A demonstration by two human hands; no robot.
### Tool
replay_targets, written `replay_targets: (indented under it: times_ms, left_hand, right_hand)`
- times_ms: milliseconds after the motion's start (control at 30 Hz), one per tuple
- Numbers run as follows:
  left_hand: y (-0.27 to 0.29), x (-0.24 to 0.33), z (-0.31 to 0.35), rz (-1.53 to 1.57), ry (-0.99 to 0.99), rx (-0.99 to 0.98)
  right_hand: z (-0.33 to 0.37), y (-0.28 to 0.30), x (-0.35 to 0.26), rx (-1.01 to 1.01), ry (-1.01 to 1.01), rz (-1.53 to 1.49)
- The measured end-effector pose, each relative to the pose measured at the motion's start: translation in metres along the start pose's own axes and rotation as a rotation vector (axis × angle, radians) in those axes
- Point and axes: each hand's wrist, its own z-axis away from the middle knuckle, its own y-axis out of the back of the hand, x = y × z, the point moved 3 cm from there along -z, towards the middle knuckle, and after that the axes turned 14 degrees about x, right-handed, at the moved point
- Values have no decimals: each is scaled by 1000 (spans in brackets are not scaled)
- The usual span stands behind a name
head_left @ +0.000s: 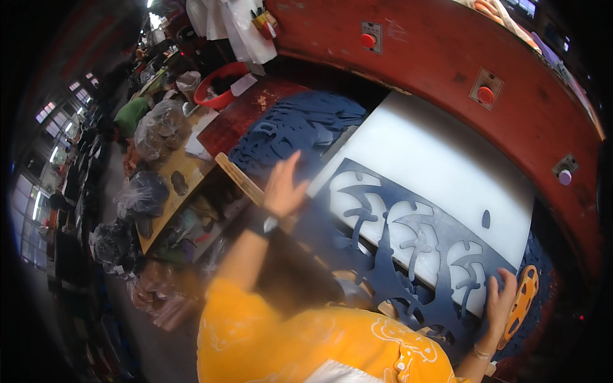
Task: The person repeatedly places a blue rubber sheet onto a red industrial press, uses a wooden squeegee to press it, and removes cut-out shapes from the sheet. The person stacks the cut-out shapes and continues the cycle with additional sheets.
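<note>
My left hand (284, 189) reaches toward a heap of dark blue cut pieces (287, 127), fingers stretched out and a watch on the wrist. It looks open, with nothing visible in it; motion smears the area beside it. A dark blue sheet (383, 255) with several curved cut-outs lies partly on a white cutting board (440, 147) and hangs over its front edge. By the sheet's right end is my right hand (500, 300), thumb and fingers apart; whether it touches the sheet I cannot tell. Just right of it stands an orange cutting die (522, 303) with holes.
A red machine beam (434, 64) with several push buttons spans the far side. One small dark blue piece (486, 219) lies on the board. To the left are a wooden bar (239, 179), a red basin (220, 86) and a side table (182, 169) with plastic bags.
</note>
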Motion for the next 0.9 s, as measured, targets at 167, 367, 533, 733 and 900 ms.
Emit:
replay_targets:
  times_ms: [167, 367, 533, 733, 900]
  left_hand:
    - [-10, 27, 75, 332, 377, -131]
    - [-46, 15, 11, 816, 537, -324]
    - [-76, 22, -30, 1076, 707, -638]
    - [-57, 81, -69, 1364, 430, -1025]
    - [-33, 231, -33, 1385, 98, -1216]
  right_hand:
    - [67, 47, 64, 92, -180, 395]
    - [118, 38, 20, 316, -399, 268]
    - [178, 42, -19, 561, -749, 119]
    - [298, 98, -70, 545, -1044, -189]
    - [460, 150, -126, 1062, -1177, -71]
